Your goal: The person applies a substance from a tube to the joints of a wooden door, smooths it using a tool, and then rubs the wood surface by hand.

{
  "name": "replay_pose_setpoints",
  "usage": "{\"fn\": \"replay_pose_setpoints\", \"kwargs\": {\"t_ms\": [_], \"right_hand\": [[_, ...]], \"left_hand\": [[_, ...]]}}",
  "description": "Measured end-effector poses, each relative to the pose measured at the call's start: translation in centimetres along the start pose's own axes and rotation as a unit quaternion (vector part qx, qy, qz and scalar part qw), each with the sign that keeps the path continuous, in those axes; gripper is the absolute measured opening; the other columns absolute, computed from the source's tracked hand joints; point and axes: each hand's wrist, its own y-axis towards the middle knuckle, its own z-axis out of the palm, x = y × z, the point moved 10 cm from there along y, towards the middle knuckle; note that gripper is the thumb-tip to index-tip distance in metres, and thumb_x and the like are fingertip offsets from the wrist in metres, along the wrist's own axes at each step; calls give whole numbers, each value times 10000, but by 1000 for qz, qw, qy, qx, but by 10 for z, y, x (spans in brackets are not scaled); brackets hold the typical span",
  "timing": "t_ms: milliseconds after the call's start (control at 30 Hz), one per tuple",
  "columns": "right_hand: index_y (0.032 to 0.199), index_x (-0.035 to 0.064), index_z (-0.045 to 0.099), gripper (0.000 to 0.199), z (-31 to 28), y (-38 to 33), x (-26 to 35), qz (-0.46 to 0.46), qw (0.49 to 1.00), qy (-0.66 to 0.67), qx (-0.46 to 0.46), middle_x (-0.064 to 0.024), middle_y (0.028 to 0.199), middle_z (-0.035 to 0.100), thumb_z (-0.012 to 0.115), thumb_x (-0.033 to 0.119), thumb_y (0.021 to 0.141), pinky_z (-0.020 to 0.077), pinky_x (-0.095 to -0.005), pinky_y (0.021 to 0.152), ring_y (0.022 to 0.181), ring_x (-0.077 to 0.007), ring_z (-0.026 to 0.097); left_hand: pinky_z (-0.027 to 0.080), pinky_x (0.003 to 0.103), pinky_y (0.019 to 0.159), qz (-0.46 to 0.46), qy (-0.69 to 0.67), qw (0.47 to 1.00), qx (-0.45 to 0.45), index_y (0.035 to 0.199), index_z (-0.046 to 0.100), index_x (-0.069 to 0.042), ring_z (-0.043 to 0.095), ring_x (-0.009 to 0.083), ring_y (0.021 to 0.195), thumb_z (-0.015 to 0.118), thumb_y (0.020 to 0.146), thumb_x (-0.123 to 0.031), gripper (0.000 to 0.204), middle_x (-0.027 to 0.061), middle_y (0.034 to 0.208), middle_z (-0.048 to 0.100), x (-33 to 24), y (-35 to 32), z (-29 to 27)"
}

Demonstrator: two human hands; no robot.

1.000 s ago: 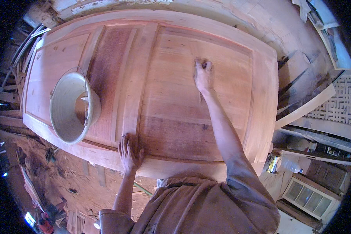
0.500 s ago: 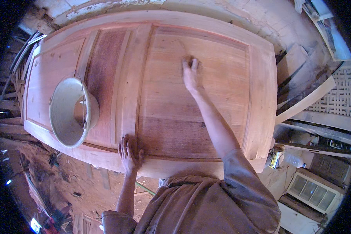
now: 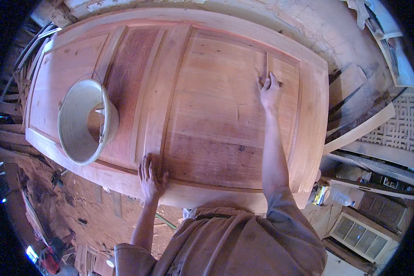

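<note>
A large wooden panelled door (image 3: 225, 110) lies flat before me, with recessed panels framed by raised moulding. My right hand (image 3: 270, 94) is on the upper right of the big right panel, its fingers closed together against the wood. A small dark thing may be under the fingertips, but I cannot make it out. On the door's near rail rests my left hand (image 3: 152, 180), flat with fingers spread, beside the moulding. To its left a pale bucket (image 3: 110, 129) with a wire handle stands on the door, its mouth tilted toward me in view; something with a white tip is inside.
A plastered wall (image 3: 303, 27) runs behind the door. Planks and a lattice panel (image 3: 391, 122) lean at the right, above a small window frame (image 3: 363, 232). Reddish ground with wood scraps (image 3: 92, 207) lies at the near left. Stacked timber fills the far left.
My right hand has slid rightward and slightly nearer across the panel, with its fingers still closed. My left hand has stayed on the near rail. The view has shifted slightly.
</note>
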Motion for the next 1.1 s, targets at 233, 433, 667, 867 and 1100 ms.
{"fn": "replay_pose_setpoints", "kwargs": {"t_ms": [233, 433, 667, 867, 1100], "right_hand": [[1300, 74, 550, 363, 45, -10, 22, 33, 994, -91, 52, -297, 1242, 512, 568, 230, 973, 478, -510, 927, 1050, -451, 566], [1327, 115, 578, 361, 76, -25, 100, -100, 993, -45, 42, -260, 1204, 515, 560, 182, 973, 506, -513, 876, 1041, -445, 562], [1321, 91, 562, 366, 102, -8, 90, 10, 981, 183, 61, -237, 1121, 536, 585, 132, 958, 487, -500, 854, 973, -387, 573], [1192, 2, 561, 295, 19, -26, 71, -58, 998, 11, -22, -226, 986, 593, 559, 217, 990, 458, -436, 852, 1024, -342, 549], [1347, 98, 593, 391, 6, -69, 18, 44, 990, -129, -46, -257, 1089, 560, 582, 159, 961, 492, -493, 839, 993, -408, 563]], "left_hand": [[247, 551, 1181, 8, 3, 1000, 0, 1455, 414, -28, 348, 407, 1428, 661, 880, -387, 722, 203, 1530, 399, -4, 4, 1], [252, 558, 1177, -1, 18, 1000, 5, 1445, 410, -21, 358, 419, 1416, 619, 911, -435, 707, 213, 1523, 406, 1, -1, 0], [258, 553, 1178, 15, 2, 1000, -6, 1431, 434, -23, 353, 412, 1423, 647, 894, -415, 699, 214, 1526, 401, -7, 6, 5], [256, 562, 1176, -2, 4, 1000, 6, 1428, 427, -16, 356, 411, 1422, 648, 895, -402, 694, 219, 1522, 401, -4, 2, -7], [244, 559, 1184, 0, -4, 1000, 1, 1452, 421, -32, 351, 400, 1430, 652, 893, -393, 704, 203, 1523, 407, 2, 1, 0]]}}
